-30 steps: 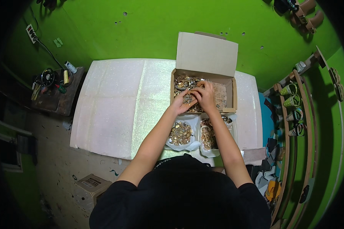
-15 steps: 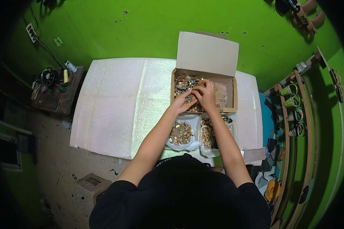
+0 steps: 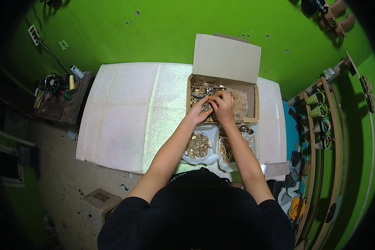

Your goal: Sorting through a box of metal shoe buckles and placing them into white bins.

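Note:
Both hands meet over an open cardboard box [image 3: 256, 100] that holds a heap of small gold and silver metal pieces [image 3: 202, 88]. My left hand [image 3: 198, 111] is cupped palm up, with small shiny metal pieces [image 3: 205, 107] showing in its hollow. Just to the right, my right hand [image 3: 223, 108] has its fingers bent and pinched together at the left fingertips. Whatever lies between those fingertips is too small to make out. In front of the box, a plastic-lined container of small gold pieces [image 3: 197, 145] stands beside another of mixed metal pieces [image 3: 226, 151], partly covered by my right forearm.
The box lid [image 3: 226, 58] stands raised against the green wall. A pale, shimmering cloth [image 3: 116, 112] covers the table. Left is a small stand [image 3: 62, 106] with thread spools; right, a wooden rack [image 3: 333, 125] holds several shoe-like pieces. A closed carton [image 3: 98, 206] sits on the floor.
My right hand has drawn slightly down, its raised fingers curling in toward my left hand. More of the heap behind it shows. My left hand stays nearly in place.

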